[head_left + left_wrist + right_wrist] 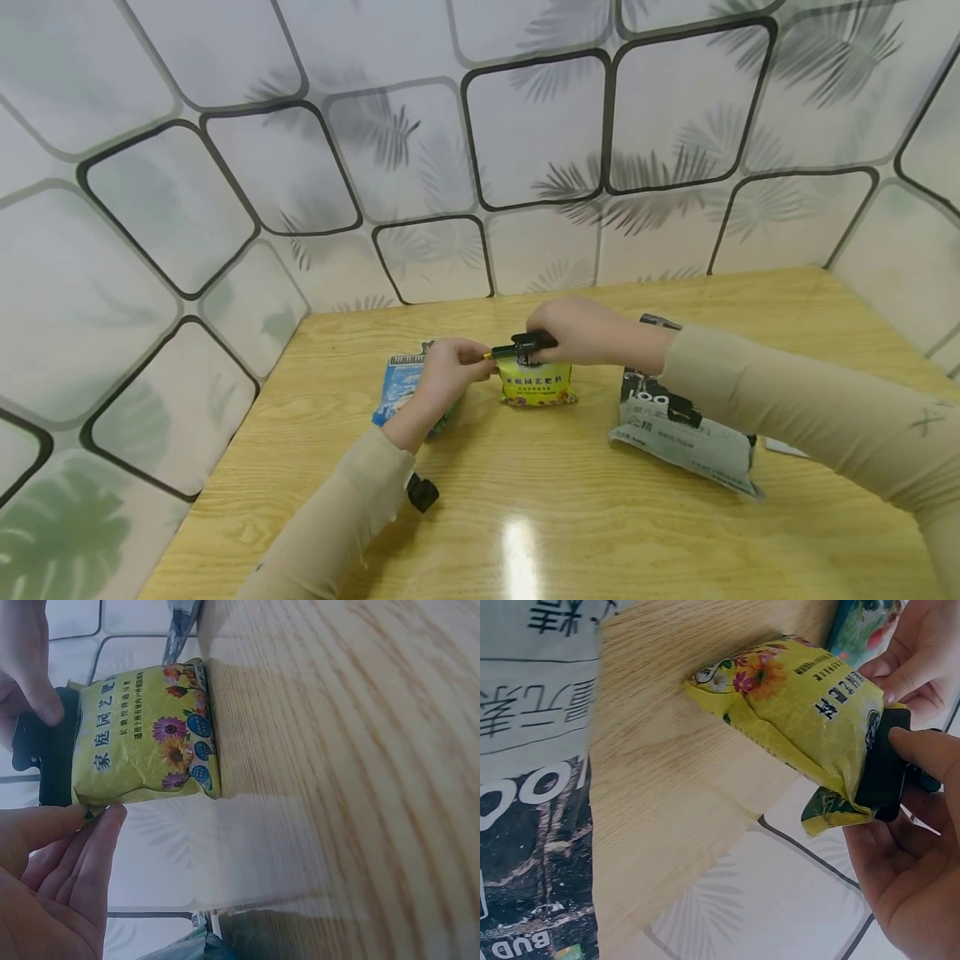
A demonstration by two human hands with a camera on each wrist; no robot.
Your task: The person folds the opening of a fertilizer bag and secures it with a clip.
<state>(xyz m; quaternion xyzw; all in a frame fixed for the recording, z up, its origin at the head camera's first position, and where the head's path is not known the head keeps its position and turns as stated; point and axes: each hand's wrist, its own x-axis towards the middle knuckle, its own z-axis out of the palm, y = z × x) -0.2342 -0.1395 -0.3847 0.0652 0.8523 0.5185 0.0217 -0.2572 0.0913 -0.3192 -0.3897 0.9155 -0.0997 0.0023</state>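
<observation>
A small yellow fertilizer bag (536, 386) with printed flowers stands upright on the wooden table. Across its top lies a black bag clip (58, 754). My right hand (573, 331) grips this clip, the thumb pressing its face in the right wrist view. The bag's folded top edge (832, 814) sticks out beside the clip. At the other end of the clip, my left hand (448, 371) pinches the top corner of the yellow bag between thumb and fingertips. Its remaining fingers (94, 874) are extended below the corner.
Left of the yellow bag lies a blue bag (397, 385), partly behind my left hand. On the right a larger black-and-grey bag (675, 442) lies under my right forearm. A white flat item (783, 448) shows beside it. A patterned wall (540, 250) borders the table (570, 517).
</observation>
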